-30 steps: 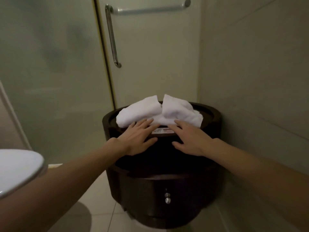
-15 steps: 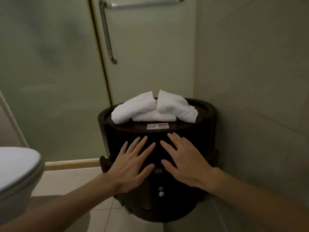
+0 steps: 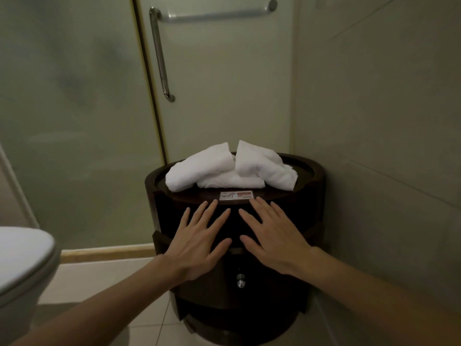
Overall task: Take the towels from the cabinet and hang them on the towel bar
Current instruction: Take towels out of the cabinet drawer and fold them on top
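Two white folded towels (image 3: 232,168) lie in a heap on top of a dark round cabinet (image 3: 309,221) in the corner. My left hand (image 3: 199,242) and my right hand (image 3: 273,239) are spread flat, fingers apart, in front of the cabinet's upper front, just below its top edge. Neither hand holds anything. A chrome towel bar (image 3: 217,15) runs across the glass door high above the cabinet.
A vertical chrome door handle (image 3: 161,56) hangs on the frosted glass shower door. A white toilet (image 3: 22,258) stands at the left. A small WiFi card (image 3: 236,196) lies on the cabinet top. A knob (image 3: 240,283) sits on the lower drawer. A tiled wall is close on the right.
Both hands pulled back from the towels and dropped to the cabinet's front. The view has since tilted up, showing more of the towel bar. The towels have not moved.
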